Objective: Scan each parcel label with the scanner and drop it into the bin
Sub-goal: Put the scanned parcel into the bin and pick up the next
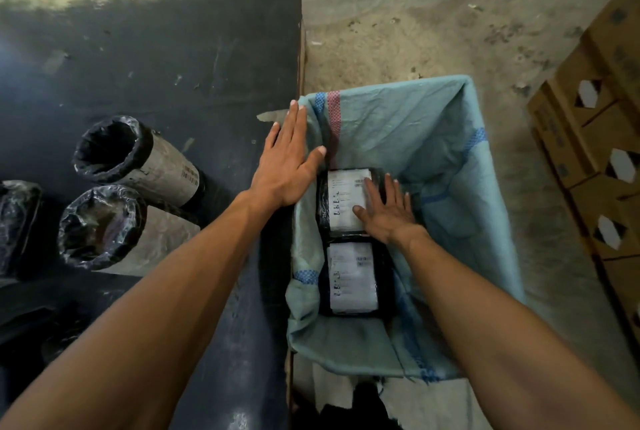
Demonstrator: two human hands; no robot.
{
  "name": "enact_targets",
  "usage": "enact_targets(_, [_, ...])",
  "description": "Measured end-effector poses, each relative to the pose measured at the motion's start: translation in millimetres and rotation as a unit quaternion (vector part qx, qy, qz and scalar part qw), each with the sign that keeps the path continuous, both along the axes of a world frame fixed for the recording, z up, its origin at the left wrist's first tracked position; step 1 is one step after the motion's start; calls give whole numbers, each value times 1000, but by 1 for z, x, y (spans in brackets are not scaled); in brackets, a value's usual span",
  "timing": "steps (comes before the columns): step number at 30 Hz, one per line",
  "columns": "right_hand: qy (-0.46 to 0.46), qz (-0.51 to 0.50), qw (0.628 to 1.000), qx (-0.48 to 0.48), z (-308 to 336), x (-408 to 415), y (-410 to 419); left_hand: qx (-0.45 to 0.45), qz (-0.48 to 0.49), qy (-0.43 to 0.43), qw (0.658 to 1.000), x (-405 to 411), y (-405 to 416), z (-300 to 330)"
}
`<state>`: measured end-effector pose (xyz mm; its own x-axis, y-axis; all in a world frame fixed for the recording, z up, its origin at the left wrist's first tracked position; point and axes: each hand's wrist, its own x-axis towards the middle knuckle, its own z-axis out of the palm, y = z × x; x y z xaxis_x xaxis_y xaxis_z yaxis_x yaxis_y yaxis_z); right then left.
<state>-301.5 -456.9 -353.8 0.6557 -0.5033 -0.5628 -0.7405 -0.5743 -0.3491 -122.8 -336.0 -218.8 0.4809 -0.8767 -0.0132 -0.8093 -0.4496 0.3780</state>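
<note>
A bin lined with a pale green woven sack stands right of a dark table. Two black-wrapped parcels with white labels lie flat on its bottom, the far parcel touching the near parcel. My right hand lies flat, fingers spread, on the right side of the far parcel. My left hand rests flat with fingers apart on the table edge and the sack's left rim, holding nothing. No scanner is in view.
Two cylindrical parcels with black-wrapped ends lie on the dark table at left, beside another black-wrapped item. Stacked cardboard boxes stand at the right on a concrete floor.
</note>
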Motion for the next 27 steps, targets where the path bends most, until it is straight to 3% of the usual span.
enact_targets(5, [-85, -66, 994, 6, 51, -22, -8, 0, 15, 18, 1000, -4, 1, 8])
enact_targets(14, [-121, -54, 990, -39, 137, -59, 19, 22, 33, 79, 996, -17, 18, 55])
enact_targets(27, [-168, -58, 967, -181, 261, -27, 105, -15, -52, -12, 998, 16, 110, 165])
